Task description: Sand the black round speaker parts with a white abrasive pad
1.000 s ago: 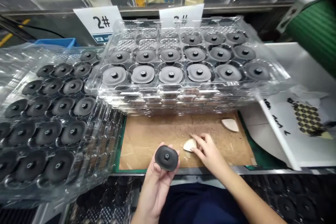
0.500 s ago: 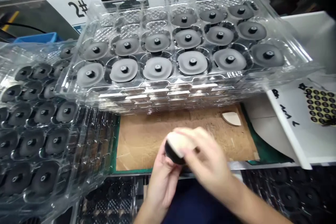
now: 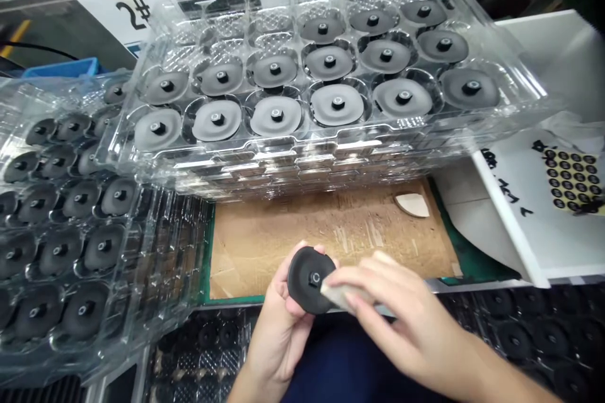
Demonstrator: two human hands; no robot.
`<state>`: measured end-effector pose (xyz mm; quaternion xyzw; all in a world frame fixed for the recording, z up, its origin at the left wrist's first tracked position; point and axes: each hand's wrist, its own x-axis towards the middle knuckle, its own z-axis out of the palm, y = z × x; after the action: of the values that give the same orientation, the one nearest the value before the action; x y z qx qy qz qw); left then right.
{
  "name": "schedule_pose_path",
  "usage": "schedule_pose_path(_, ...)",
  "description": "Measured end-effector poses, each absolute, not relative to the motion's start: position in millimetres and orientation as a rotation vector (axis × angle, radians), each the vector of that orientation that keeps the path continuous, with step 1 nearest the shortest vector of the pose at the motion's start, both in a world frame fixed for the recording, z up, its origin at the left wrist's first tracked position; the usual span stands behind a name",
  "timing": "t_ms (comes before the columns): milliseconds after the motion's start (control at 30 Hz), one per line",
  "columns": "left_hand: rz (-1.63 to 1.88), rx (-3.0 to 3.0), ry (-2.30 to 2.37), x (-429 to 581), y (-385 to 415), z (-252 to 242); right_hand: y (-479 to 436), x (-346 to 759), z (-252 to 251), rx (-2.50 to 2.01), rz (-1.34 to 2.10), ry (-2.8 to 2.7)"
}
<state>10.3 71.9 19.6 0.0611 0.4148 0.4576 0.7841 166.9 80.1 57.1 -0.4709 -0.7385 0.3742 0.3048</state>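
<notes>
Low in the middle of the head view, my left hand [image 3: 282, 321] grips a round black cap-like part [image 3: 302, 283] with a short hollow stem at its centre. The part's stem side faces up toward me. My right hand [image 3: 392, 308] is closed on a pale cream pad [image 3: 347, 297], felt or sponge by its look, pinched between thumb and fingers. One edge of the pad touches the black part beside its stem. Behind my hands, a second cream pad piece [image 3: 412, 204] lies on the cardboard sheet [image 3: 265, 233].
A stack of clear plastic trays [image 3: 283, 157] holding similar black parts stands behind the cardboard. Another tray stack [image 3: 161, 252] rises at the left. At right, a white bin [image 3: 505, 214] sits near a sheet of round black stickers [image 3: 571, 179]. More trays lie below the bench edge.
The black part has turned so its stem side shows. My right hand and the pad have moved from over its top to its right side, beside the stem.
</notes>
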Motion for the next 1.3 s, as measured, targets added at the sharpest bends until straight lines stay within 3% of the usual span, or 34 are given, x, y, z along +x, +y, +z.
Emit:
schedule_pose_path(167,1.036,0.126,0.911,13.5,72.8,23.3,73.2,168.8,61.0,-1.358,0.674,-1.985)
schedule_pose_path(300,1.049,0.107,0.917,12.6,70.8,25.5,74.2,163.3,62.9,-1.242,0.855,-2.011)
schedule_pose_path(433,1.091,0.115,0.923,10.8,67.6,24.8,73.0,161.4,66.4,-1.315,0.742,-1.972)
schedule_pose_path(533,1.089,0.120,0.911,11.2,67.3,23.5,78.1,164.8,60.8,-1.219,0.878,-1.979)
schedule_pose_path(700,1.175,0.073,1.010,10.1,70.3,19.4,86.5,175.3,2.6,-1.627,0.935,-1.722)
schedule_pose_path(867,1.221,0.043,1.045,7.8,74.9,16.9,61.8,167.8,-46.7,-1.610,1.064,-1.749)
schedule_pose_path(1033,1.226,0.130,1.001,10.7,76.8,17.8,76.2,162.5,3.3,-1.573,1.044,-1.622)
schedule_pose_path(1167,1.133,0.158,0.974,12.0,73.6,18.4,97.2,148.4,57.6,-1.249,0.901,-1.647)
schedule_pose_path(1300,1.063,0.112,0.974,10.3,72.5,18.0,102.0,139.1,68.9,-1.129,1.081,-1.905)
